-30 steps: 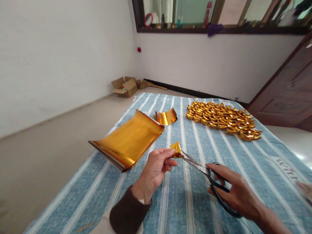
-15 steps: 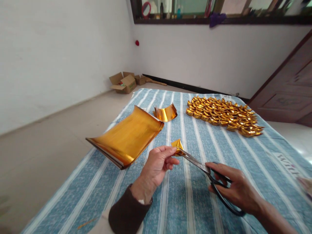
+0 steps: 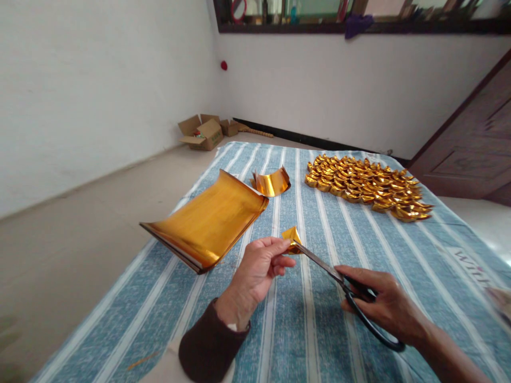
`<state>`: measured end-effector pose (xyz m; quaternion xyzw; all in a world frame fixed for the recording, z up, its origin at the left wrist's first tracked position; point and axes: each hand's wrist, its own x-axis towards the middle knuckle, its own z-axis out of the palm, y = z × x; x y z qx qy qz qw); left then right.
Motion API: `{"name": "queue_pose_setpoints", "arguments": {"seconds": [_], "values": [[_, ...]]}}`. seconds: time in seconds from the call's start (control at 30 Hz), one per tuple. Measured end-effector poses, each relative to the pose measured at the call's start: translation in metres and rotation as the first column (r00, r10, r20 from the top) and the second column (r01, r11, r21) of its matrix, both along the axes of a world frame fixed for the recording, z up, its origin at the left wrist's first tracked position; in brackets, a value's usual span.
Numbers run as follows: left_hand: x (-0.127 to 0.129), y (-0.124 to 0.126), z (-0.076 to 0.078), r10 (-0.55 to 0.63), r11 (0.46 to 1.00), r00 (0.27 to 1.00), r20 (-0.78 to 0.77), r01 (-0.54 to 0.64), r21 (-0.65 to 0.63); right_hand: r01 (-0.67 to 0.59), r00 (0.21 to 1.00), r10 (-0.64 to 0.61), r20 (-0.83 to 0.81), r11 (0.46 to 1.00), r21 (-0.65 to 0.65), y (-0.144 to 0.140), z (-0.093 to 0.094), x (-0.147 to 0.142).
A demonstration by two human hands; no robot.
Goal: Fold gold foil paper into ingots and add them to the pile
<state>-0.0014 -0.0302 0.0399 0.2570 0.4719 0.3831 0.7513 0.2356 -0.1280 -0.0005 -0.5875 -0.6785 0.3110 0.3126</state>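
My left hand (image 3: 261,271) pinches a small folded piece of gold foil paper (image 3: 293,234) between thumb and fingers. In my right hand (image 3: 385,306) is a pair of scissors (image 3: 319,261) with black handles. The blades look nearly closed, and their tips touch the folded paper beside my left thumb. Left of my hands lies a stack of large gold paper sheets (image 3: 211,215), curled at the edges. Behind it sits a smaller curved stack of gold paper strips (image 3: 273,182). Rows of folded gold paper ingots (image 3: 359,183) stand at the right rear.
A blue and white striped cloth (image 3: 327,330) covers the surface under my hands. An open cardboard box (image 3: 205,135) stands on the floor beyond the far left corner. A brown door (image 3: 471,143) is at the right. A thin orange strip (image 3: 142,360) lies near the front left.
The scissor handles have drawn closer together as my right hand closed a little. My left hand keeps the folded paper in nearly the same place. The view has tilted slightly.
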Motion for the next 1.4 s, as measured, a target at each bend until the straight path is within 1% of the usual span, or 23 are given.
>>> {"name": "queue_pose_setpoints", "arguments": {"seconds": [0.2, 0.5, 0.7, 1.03, 1.2, 1.4], "values": [[-0.001, -0.001, 0.0, 0.008, 1.0, 1.0, 0.029, -0.007, -0.021, -0.002, 0.999, 0.0, 0.038, 0.999, 0.048, 0.002, 0.004, -0.003], [0.0, -0.002, -0.001, 0.037, 0.999, 0.997, 0.064, -0.036, -0.01, -0.011, 0.998, 0.006, 0.064, 0.997, 0.071, 0.002, 0.01, -0.005], [0.002, -0.004, 0.0, 0.058, 0.998, 0.995, 0.077, -0.058, -0.005, -0.003, 0.999, -0.001, 0.041, 0.996, 0.092, 0.003, 0.014, -0.006], [0.003, -0.005, 0.002, 0.051, 0.997, 0.995, 0.089, -0.056, 0.047, -0.001, 0.999, -0.002, 0.038, 0.996, 0.089, 0.0, 0.009, -0.001], [0.003, -0.006, 0.002, 0.036, 0.997, 0.994, 0.102, -0.042, 0.066, 0.006, 1.0, -0.008, 0.03, 0.998, 0.066, -0.001, 0.011, -0.003], [0.003, -0.007, 0.002, 0.04, 0.996, 0.995, 0.088, -0.047, 0.082, -0.003, 0.999, 0.0, 0.053, 0.998, 0.066, -0.001, 0.012, -0.002]]}}
